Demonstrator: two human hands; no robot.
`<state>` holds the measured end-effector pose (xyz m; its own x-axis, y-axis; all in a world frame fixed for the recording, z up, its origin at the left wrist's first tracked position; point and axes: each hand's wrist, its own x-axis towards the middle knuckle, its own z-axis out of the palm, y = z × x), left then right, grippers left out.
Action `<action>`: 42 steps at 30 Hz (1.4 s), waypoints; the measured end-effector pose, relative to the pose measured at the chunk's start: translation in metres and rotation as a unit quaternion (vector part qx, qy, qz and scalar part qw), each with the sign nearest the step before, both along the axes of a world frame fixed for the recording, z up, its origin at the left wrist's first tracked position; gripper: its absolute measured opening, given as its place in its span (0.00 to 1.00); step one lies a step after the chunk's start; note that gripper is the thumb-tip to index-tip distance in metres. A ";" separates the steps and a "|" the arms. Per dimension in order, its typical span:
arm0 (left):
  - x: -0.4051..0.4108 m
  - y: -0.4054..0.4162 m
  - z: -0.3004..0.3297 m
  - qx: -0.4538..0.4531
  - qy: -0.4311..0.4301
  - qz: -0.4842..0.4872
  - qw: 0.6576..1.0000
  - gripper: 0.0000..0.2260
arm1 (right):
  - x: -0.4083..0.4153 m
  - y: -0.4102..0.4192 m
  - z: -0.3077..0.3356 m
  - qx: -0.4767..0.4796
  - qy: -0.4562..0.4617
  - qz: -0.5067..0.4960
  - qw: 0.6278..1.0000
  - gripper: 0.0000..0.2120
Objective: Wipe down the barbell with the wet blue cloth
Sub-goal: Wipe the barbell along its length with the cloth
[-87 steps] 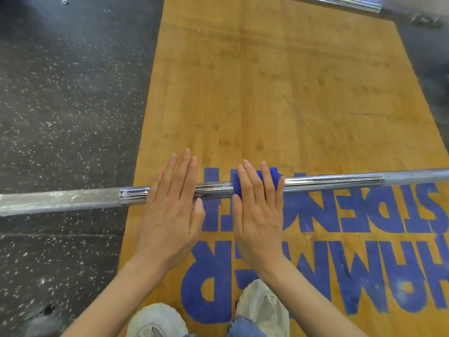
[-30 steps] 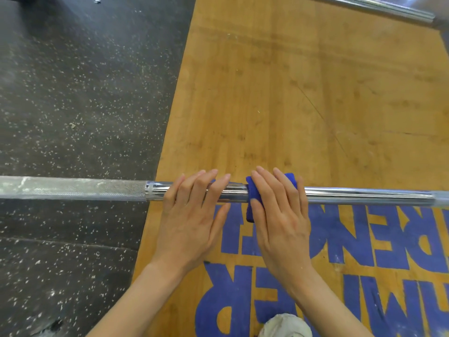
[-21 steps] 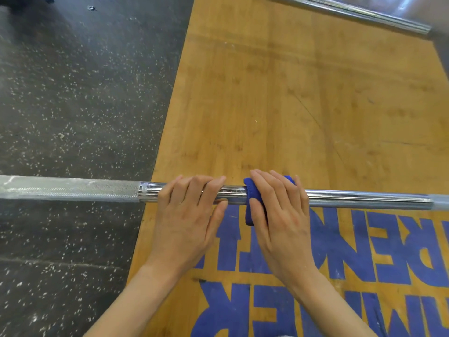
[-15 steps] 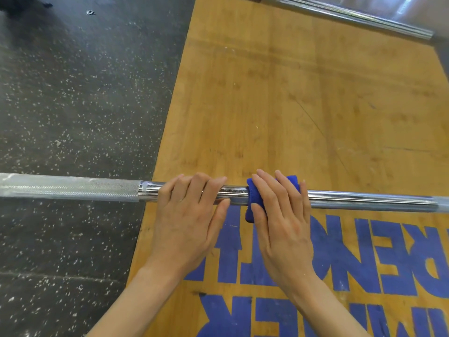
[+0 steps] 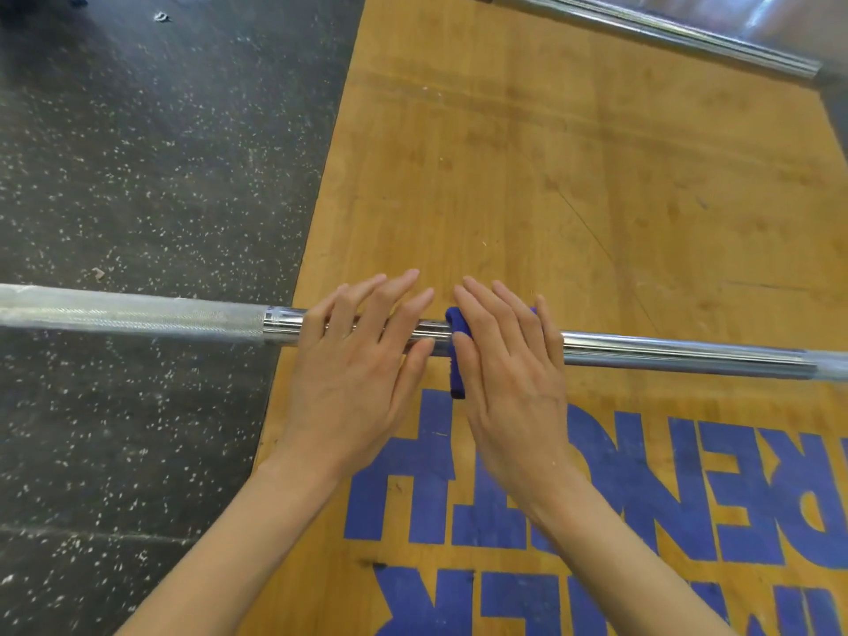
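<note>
A silver barbell (image 5: 665, 351) lies across the floor from left to right, its knurled part (image 5: 137, 314) over the black rubber. A folded blue cloth (image 5: 456, 355) is draped over the smooth middle of the bar. My right hand (image 5: 509, 360) lies flat on the cloth with straight fingers, pressing it onto the bar. My left hand (image 5: 362, 360) rests flat on the bare bar just left of the cloth, fingers straight and reaching past the bar. Most of the cloth is hidden under my right hand.
The bar crosses a wooden platform (image 5: 550, 176) with large blue lettering (image 5: 642, 488). Black speckled rubber flooring (image 5: 137, 153) lies to the left. A second steel bar (image 5: 665, 34) lies at the platform's far right corner.
Both hands have straightened from a slight curl over the bar and slid forward across it, fingers now reaching beyond it. The cloth stays under my right hand.
</note>
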<state>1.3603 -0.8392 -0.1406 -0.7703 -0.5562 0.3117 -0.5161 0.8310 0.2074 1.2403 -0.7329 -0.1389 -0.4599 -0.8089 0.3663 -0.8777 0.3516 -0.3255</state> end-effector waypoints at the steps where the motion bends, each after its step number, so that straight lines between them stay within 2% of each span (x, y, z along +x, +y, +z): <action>1: 0.001 -0.002 0.000 0.001 0.002 -0.004 1.000 0.21 | 0.000 0.012 -0.005 -0.001 0.010 0.020 1.000 0.20; 5: 0.009 0.001 -0.004 0.009 0.030 0.019 0.999 0.22 | -0.004 0.028 -0.014 -0.008 0.033 0.047 0.998 0.20; 9: 0.007 -0.003 -0.010 -0.014 0.023 0.036 0.999 0.21 | -0.010 -0.006 -0.003 -0.012 0.017 -0.025 0.999 0.23; 12: 0.003 -0.005 -0.010 -0.018 0.022 0.035 0.999 0.21 | -0.015 0.018 -0.013 -0.008 0.041 0.025 0.999 0.20; 14: 0.002 -0.006 -0.011 -0.015 0.025 0.040 0.999 0.21 | -0.019 0.018 -0.014 -0.012 0.057 0.018 0.998 0.19; 18: -0.003 -0.013 -0.010 -0.012 0.029 0.041 0.999 0.21 | -0.011 -0.023 -0.005 -0.032 0.004 -0.045 0.998 0.20; 23: -0.010 -0.020 -0.007 -0.001 0.029 0.041 0.999 0.20 | -0.015 0.005 -0.026 0.001 0.101 0.042 0.994 0.21; 26: -0.016 -0.025 -0.007 0.001 0.035 0.045 0.998 0.20 | -0.015 -0.027 -0.018 -0.006 0.087 -0.017 0.996 0.21; 30: -0.019 -0.032 -0.008 -0.003 0.032 0.039 0.999 0.21 | -0.037 -0.022 -0.019 -0.007 0.102 0.043 0.994 0.21; 33: -0.024 -0.034 -0.006 -0.006 0.035 0.043 0.998 0.21 | -0.046 -0.020 -0.023 -0.016 0.109 -0.013 0.994 0.20; 37: -0.026 -0.040 -0.007 -0.005 0.037 0.049 0.998 0.19 | -0.039 -0.037 -0.025 -0.026 0.133 0.071 0.988 0.19; 42: -0.029 -0.042 -0.007 -0.006 0.029 0.048 0.998 0.19 | -0.046 -0.029 -0.030 -0.059 0.094 0.007 0.994 0.19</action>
<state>1.3311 -0.8816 -0.1472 -0.6946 -0.6219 0.3615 -0.5802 0.7814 0.2295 1.1940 -0.7622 -0.1689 -0.3637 -0.7602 0.5383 -0.9313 0.3087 -0.1933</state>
